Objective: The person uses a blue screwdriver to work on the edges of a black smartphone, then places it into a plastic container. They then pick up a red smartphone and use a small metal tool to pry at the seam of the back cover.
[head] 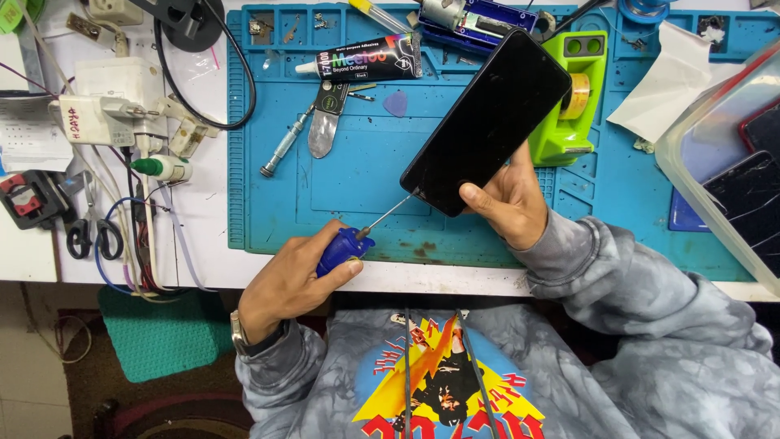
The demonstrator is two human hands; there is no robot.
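Grey tie-dye sweatshirt sleeves (bright printed chest graphic), metal wristwatch

Your right hand hides the near corner of the black phone, which covers part of the green tape dispenser behind it, while the clear plastic box beside that runs off frame.

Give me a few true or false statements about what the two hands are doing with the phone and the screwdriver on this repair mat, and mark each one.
1. The right hand holds the black phone by its lower end. True.
2. The left hand grips a red-handled screwdriver. False: the screwdriver has a blue handle.
3. The screwdriver tip meets the phone's lower corner. True.
4. The phone lies flat on the blue mat. False: it is held, tilted, above it.
5. The green tape dispenser sits left of the phone. False: it is on the right.
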